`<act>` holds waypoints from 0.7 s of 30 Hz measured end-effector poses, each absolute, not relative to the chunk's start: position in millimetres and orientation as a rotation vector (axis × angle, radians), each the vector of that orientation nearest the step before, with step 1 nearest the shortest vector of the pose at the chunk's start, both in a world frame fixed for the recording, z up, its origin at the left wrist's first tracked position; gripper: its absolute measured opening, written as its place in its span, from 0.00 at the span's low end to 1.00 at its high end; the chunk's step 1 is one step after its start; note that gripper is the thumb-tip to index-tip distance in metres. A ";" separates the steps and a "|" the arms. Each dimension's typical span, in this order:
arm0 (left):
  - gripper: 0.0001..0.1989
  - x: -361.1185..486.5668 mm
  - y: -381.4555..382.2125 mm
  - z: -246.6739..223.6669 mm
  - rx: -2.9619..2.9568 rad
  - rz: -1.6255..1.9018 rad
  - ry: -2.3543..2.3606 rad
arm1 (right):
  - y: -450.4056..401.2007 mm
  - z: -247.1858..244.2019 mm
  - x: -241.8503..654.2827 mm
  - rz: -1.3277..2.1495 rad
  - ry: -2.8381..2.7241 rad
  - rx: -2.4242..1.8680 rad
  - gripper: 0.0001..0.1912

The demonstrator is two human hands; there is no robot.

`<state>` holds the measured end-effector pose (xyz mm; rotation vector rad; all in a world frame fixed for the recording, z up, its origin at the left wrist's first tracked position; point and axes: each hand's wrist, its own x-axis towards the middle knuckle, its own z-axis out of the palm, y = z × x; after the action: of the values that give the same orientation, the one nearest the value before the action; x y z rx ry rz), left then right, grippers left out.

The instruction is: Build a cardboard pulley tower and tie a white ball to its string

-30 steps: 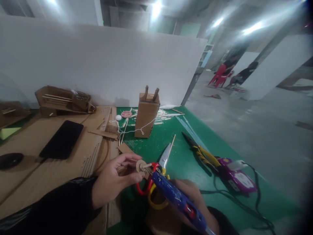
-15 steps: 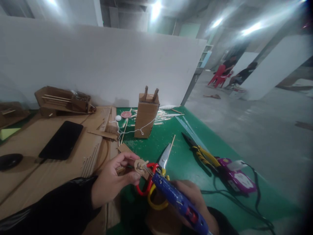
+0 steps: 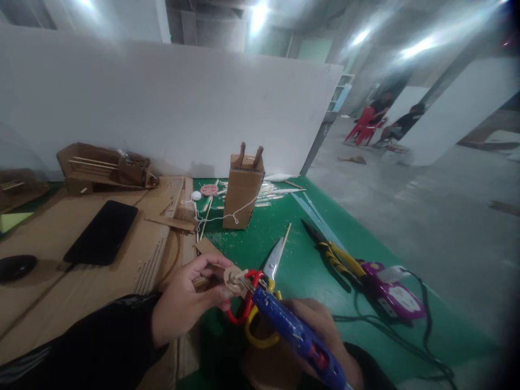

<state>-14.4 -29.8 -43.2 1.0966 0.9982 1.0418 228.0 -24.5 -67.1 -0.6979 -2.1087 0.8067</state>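
Between its thumb and fingers, my left hand (image 3: 187,300) pinches a small round cardboard disc (image 3: 231,275) with a short wooden stick through its middle. My right hand (image 3: 323,327) is wrapped round a blue hot glue gun (image 3: 292,325), whose metal nozzle points at the disc, close to the stick. Whether the nozzle touches is hard to tell. Below the two hands lie scissors (image 3: 273,260) with red and yellow handles, partly hidden by the left fingers and the glue gun. A thin wooden stick (image 3: 287,234) lies by the blades.
A tall cardboard box (image 3: 244,197) with string round it stands ahead on the green table (image 3: 349,216). Pliers (image 3: 337,260) and a purple power strip (image 3: 392,290) with cables lie to the right. Cardboard sheets at left carry a phone (image 3: 101,233) and a mouse (image 3: 18,266).
Almost nothing differs. The disc has turned or shifted very slightly in my left fingers, and the glue gun's tip has edged a little to the left.
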 end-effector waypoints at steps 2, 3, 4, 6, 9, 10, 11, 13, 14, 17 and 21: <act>0.18 -14.1 -30.3 -43.2 1.081 1.041 0.990 | -24.3 -64.6 226.6 0.807 -2.117 -0.701 0.15; 0.19 -14.2 -30.5 -43.6 1.073 1.039 0.989 | -24.2 -63.2 225.7 0.801 -2.115 -0.697 0.15; 0.21 -14.5 -30.8 -44.2 1.067 1.036 0.990 | -24.1 -62.0 224.9 0.793 -2.109 -0.688 0.16; 0.23 -15.0 -31.2 -45.5 1.068 1.027 0.996 | -23.8 -60.5 223.7 0.775 -2.098 -0.680 0.16; 0.21 -14.8 -30.9 -46.7 1.077 1.030 0.995 | -23.7 -61.4 223.5 0.769 -2.103 -0.702 0.17; 0.20 -14.4 -30.6 -46.5 1.074 1.034 0.992 | -23.9 -62.4 223.9 0.784 -2.110 -0.708 0.17; 0.20 -13.8 -30.3 -46.2 1.067 1.037 0.988 | -24.1 -63.4 224.2 0.802 -2.117 -0.706 0.18; 0.19 -12.6 -29.8 -45.5 1.045 1.045 0.983 | -24.7 -64.5 224.9 0.832 -2.128 -0.709 0.20; 0.19 -12.0 -29.6 -45.4 1.035 1.048 0.983 | -25.1 -64.3 225.1 0.833 -2.131 -0.711 0.21; 0.18 -11.0 -29.6 -47.3 1.013 1.047 0.975 | -26.0 -61.0 225.2 0.812 -2.134 -0.734 0.23; 0.22 -10.6 -29.0 -53.0 1.012 1.039 0.975 | -25.6 -57.7 225.2 0.840 -2.152 -0.745 0.24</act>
<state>-10.6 -29.0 -53.0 1.0118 0.9749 1.0389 225.2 -25.6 -57.7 -0.7447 -2.1523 0.8396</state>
